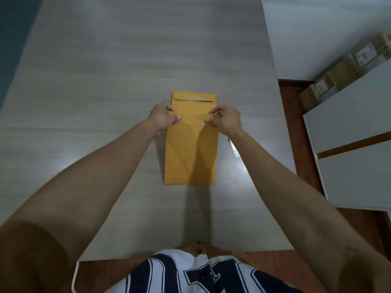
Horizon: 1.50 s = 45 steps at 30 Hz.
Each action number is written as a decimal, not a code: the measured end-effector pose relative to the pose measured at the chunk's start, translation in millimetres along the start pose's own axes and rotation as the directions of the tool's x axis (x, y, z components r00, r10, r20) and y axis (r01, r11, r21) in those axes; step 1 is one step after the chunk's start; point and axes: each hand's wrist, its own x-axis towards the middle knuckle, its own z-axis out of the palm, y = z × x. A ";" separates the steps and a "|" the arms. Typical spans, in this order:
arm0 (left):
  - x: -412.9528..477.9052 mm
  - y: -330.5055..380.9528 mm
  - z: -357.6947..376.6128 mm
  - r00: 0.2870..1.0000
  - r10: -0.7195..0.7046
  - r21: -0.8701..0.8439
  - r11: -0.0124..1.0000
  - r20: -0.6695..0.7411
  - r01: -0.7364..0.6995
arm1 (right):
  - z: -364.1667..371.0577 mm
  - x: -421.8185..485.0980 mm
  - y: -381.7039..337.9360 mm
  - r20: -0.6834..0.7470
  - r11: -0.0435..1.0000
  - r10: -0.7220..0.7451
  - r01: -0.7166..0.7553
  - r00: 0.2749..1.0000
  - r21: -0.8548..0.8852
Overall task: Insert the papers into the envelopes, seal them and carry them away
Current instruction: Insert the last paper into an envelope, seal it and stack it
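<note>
No text can be read in full. Large navy block letters (cut off by the frame's lower edge) are printed on the white shirt [190,275], well to the near side of the fingers [176,117] pinching the envelope [190,155]. White labels [365,55] are stuck on cardboard boxes [347,69] far right of the fingers, but their print is too blurred to be made out.

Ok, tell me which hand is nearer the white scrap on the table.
Right. The right hand pinches the flap of the near envelope, just beyond the white scrap; the left hand pinches the flap's other end, across the envelope from it.
</note>
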 end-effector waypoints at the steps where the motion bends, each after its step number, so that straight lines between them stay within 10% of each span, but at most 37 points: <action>1: 9.0 3.9 1.8 1.000 -0.003 -0.017 1.000 -0.023 0.003 | -0.9 12.3 -1.5 -0.024 1.000 0.004 -0.004 1.000 0.006; 18: 112.3 8.5 10.8 0.970 0.151 0.266 0.959 -0.192 -0.097 | 31.8 126.9 11.1 -0.087 0.985 -0.119 0.106 0.989 -0.138; 24: 86.2 -10.1 30.5 0.835 0.550 0.559 0.701 -0.029 -0.443 | 50.5 103.5 34.1 -0.093 0.843 -0.466 0.410 0.880 -0.348; 29: 82.8 -28.3 33.6 0.812 0.564 0.703 0.517 0.150 -0.488 | 59.2 95.3 40.9 -0.016 0.727 -0.515 0.426 0.857 -0.538; 35: 80.1 -27.5 35.8 0.846 0.505 0.747 0.492 0.174 -0.447 | 48.9 97.1 26.1 0.090 0.772 -0.383 0.372 0.919 -0.515; 45: 107.3 2.5 14.7 0.926 0.363 0.554 0.752 0.107 -0.359 | 43.1 115.5 4.1 -0.036 0.912 0.084 -0.092 0.996 -0.399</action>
